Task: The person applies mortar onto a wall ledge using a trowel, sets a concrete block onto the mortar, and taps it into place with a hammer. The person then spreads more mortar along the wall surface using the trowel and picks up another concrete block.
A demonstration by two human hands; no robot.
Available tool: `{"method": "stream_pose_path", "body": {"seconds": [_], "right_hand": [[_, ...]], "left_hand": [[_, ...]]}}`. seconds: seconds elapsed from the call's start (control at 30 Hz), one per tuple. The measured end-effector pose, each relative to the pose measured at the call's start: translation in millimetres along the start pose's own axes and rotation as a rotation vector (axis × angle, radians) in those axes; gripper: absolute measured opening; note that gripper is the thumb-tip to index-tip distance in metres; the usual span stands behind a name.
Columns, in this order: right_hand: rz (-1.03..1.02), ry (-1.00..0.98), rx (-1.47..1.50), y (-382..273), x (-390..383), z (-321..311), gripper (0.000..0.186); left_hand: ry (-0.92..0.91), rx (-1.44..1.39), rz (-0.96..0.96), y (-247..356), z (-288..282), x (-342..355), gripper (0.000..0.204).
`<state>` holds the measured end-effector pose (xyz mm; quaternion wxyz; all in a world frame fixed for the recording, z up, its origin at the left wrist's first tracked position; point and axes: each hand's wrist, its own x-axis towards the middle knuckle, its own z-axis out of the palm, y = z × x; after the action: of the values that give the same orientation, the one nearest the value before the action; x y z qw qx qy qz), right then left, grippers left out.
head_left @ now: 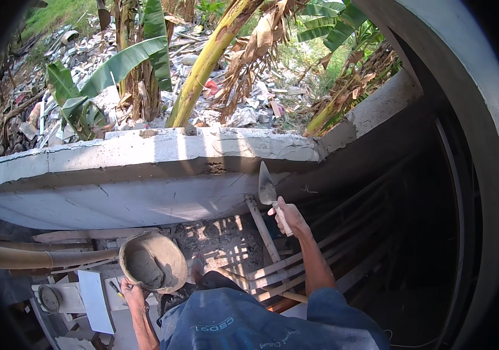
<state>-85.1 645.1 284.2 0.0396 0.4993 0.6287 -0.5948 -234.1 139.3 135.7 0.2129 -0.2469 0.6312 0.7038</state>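
Note:
My right hand (292,218) is closed round the handle of a pointed trowel (267,185). The blade points up and away, close to the wall's upper edge. At the lower left, my left hand (133,293) grips the near rim of a round, mortar-crusted bucket (174,263). Wet grey mortar (144,268) lies inside it. Ahead of me runs the wall (162,146), with a rough pale top and a darker, damp-looking band below it. A small rough patch (214,168) shows in that band, left of the trowel tip.
Bamboo poles (45,256) lie at the left, and more poles (284,268) slant at the lower right. A white board (95,300) and a round container (48,298) sit lower left. Beyond the wall are banana plants (208,64) and rubble (249,105). A curved concrete edge (465,70) rises right.

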Motion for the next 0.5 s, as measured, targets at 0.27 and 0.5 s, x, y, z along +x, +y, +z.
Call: {"method": "stream_pose_path", "body": {"seconds": [0.27,0.5], "right_hand": [[-0.528,-0.049,-0.835,20.7,-40.6,122.0,0.036],[-0.920,-0.025,-1.165,46.9,9.0,210.6,0.026]], "left_hand": [[-0.173,0.112,0.090,47.5,27.9,-16.3,0.024],[-0.330,0.100,0.211,63.8,34.1,-13.3,0.032]]}}
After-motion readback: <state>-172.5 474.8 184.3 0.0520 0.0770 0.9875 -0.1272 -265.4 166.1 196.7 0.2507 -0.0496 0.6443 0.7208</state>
